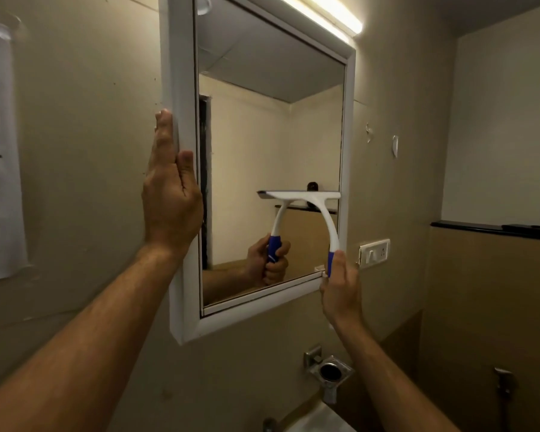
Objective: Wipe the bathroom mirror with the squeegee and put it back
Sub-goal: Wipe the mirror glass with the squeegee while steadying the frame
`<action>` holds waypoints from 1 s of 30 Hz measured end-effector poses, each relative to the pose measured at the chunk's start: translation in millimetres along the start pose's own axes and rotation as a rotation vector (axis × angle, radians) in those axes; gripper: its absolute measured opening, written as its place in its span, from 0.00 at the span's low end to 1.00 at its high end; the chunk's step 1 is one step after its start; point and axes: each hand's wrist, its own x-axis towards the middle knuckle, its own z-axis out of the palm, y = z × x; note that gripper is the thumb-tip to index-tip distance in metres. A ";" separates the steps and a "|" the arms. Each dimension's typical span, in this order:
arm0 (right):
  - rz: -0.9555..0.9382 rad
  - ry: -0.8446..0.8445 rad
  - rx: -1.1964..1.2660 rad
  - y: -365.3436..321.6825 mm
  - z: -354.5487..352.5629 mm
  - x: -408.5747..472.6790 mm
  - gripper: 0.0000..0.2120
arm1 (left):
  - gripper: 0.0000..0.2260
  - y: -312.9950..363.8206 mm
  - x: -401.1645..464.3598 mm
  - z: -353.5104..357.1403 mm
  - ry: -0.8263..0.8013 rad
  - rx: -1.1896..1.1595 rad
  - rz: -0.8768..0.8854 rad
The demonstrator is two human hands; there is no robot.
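1. Head view, hands: the left hand (169,194) lies flat, fingers straight, against the left side of the mirror frame (181,88), thumb on its front face. It steadies the frame and grips nothing. The right hand (340,283) is curled round the blue grip of the squeegee (312,210), near the mirror's lower right corner.

2. Head view, where the squeegee is: its blade sits on the mirror (272,135) glass in the lower right part, the right end of the blade close to the frame's inner right edge. The reflection beside it shows the same hand wrapped round the grip.

3. Head view, which way it points: the blade's long axis runs left to right, about level. The white neck curves down and right from the blade's middle to the grip, so the handle points down toward the person and the working edge faces up and into the glass.

4. What could go wrong:
   - The blade's right end may catch on the frame, lift the rubber, and leave a streak along that side.
   - Only the lower right is under the blade now; a short stroke would likely leave the upper and left glass unwiped.
   - The mirror looks tilted on the wall. If the left hand eases off, pressure from the blade could shift or swing it.
   - A hold low on the grip gives little pressure at the blade; it may skip or chatter.
   - The soap holder (329,371) sits just below; a downward pull past the frame could knock the hand into it.
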 end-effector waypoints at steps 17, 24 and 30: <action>0.000 0.015 0.033 11.9 11.1 -15.8 0.26 | 0.20 32.8 -17.9 -15.4 0.288 0.283 0.078; 0.063 0.019 -0.036 28.6 -11.3 -41.3 0.24 | 0.23 61.7 -0.3 -76.5 0.695 0.528 0.434; 0.060 -0.068 0.195 -15.3 -8.6 -19.4 0.12 | 0.24 58.6 1.4 -78.9 0.729 0.558 0.428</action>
